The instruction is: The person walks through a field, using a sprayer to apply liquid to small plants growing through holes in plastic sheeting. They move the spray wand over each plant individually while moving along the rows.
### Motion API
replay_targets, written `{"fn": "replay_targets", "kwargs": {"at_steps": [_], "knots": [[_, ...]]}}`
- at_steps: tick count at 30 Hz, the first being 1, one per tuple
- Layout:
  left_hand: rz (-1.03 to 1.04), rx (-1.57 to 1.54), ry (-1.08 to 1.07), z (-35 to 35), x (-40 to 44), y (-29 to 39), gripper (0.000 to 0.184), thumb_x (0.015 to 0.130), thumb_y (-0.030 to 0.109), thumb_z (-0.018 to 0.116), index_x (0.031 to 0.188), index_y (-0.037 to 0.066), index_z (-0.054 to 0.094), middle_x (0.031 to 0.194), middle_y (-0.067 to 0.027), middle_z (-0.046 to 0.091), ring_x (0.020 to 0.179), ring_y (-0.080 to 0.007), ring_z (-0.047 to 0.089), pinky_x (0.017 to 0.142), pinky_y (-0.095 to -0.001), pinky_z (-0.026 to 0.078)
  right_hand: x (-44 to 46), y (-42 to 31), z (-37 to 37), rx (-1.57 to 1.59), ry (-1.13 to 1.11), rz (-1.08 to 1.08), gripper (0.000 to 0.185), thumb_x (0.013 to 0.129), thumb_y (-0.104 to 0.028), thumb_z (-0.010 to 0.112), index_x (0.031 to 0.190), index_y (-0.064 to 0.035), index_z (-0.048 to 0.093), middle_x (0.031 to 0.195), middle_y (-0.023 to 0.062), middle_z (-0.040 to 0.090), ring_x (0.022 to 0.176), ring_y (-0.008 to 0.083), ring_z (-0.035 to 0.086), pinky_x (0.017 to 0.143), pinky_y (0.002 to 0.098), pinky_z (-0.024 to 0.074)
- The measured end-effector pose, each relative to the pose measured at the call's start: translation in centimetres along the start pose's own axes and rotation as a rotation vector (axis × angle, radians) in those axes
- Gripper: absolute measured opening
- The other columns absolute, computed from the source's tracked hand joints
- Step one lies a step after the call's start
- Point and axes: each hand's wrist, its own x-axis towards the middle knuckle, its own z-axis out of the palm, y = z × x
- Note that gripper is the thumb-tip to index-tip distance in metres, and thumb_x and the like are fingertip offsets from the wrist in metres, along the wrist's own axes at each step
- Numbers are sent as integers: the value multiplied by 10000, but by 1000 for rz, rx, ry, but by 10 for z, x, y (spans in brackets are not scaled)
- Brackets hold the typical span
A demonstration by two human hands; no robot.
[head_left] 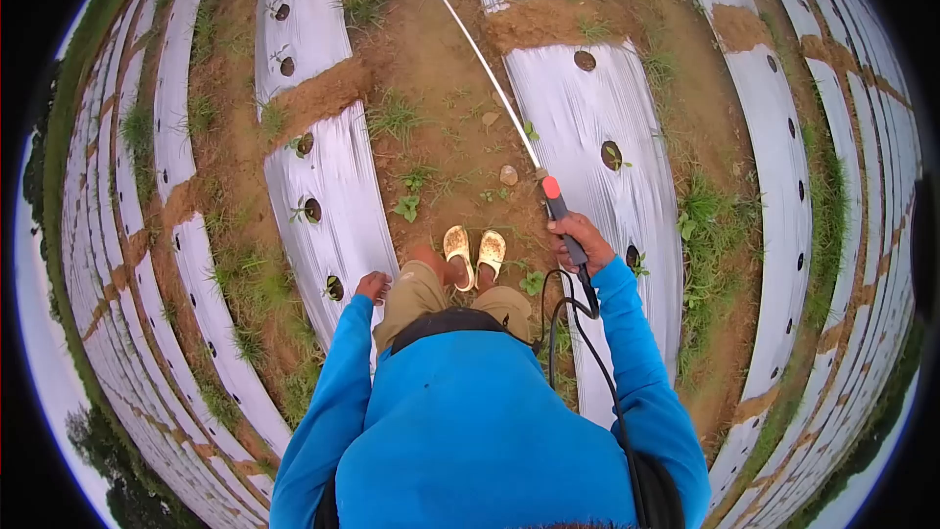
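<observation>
Head view: right hand [580, 238] clamped round the grey-and-red handle [557, 204] of a slim white wand [485, 64], best held steady; left hand [373, 286] near silver plastic sheeting [345, 171], finger closure unclear.

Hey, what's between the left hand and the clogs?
In the head view, the left leg, in tan shorts, lies between the left hand and the clogs.

A hand can move over the dirt path [436, 181] in front of the shoes [474, 258], but the long wand [490, 78] slants across its right side. The loopy black hose [554, 333] blocks the gap beside the right sleeve [632, 333].
</observation>
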Motion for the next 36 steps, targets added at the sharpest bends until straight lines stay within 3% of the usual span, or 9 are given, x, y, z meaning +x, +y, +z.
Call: {"fn": "replay_targets", "kwargs": {"at_steps": [2,3,7,13,16,19,21,27,36], "knots": [[33,70,23,-15,-6,-3,350,777,419,519,932,122,620,807,-32,580,695,-167,546,579,-341,463,-32,20,-12,109,31,-19,254,821,-315,568,798,-102,432,561,-5,405,371,74,353,318,225,312],[65,57,-51,51,35,29,350,777,419,519,932,122,620,807,-32,580,695,-167,546,579,-341,463,-60,5,-73,105,98,-31,245,823,-308,559,804,-99,431,566,-6,401,370,74,351,320,225,313],[187,232,-67,37,58,55,389,762,424,522,942,95,622,807,-61,598,730,-202,563,619,-338,478,-151,60,-107,536,177,86,218,815,-271,539,846,-88,425,577,9,382,371,100,368,333,245,340],[250,270,-176,50,90,137,356,857,409,498,932,80,614,741,-27,573,631,-125,517,506,-291,411,-310,142,-114,739,302,184,267,749,-258,554,898,-72,434,603,43,419,402,155,402,365,317,375],[276,203,-237,61,106,174,336,875,396,494,943,86,606,738,-12,570,583,-110,501,486,-266,389,-326,143,-104,840,317,223,275,751,-277,558,900,-76,444,605,43,423,416,161,412,380,323,370],[268,105,-339,63,137,206,317,880,384,494,963,96,597,748,-3,573,571,-107,504,486,-258,385,-284,118,-99,828,390,208,279,754,-291,560,895,-78,450,608,40,425,425,156,414,384,318,360],[273,50,-398,52,149,234,308,883,379,493,973,102,592,753,2,575,575,-104,508,488,-260,384,-232,93,-109,852,306,166,274,767,-298,559,893,-79,452,605,33,423,412,149,408,373,313,359],[362,3,-290,-15,198,287,312,886,390,489,975,107,585,758,5,582,578,-102,522,487,-254,383,-26,-66,-118,633,234,-32,251,804,-314,540,861,-82,463,579,17,406,382,130,399,337,286,364],[72,-169,-15,-147,186,341,284,868,381,469,901,117,567,711,-3,542,540,-127,501,484,-289,380,196,-319,-70,475,-9,-138,288,849,-329,509,861,-44,468,577,14,416,395,121,412,340,268,375]]}}
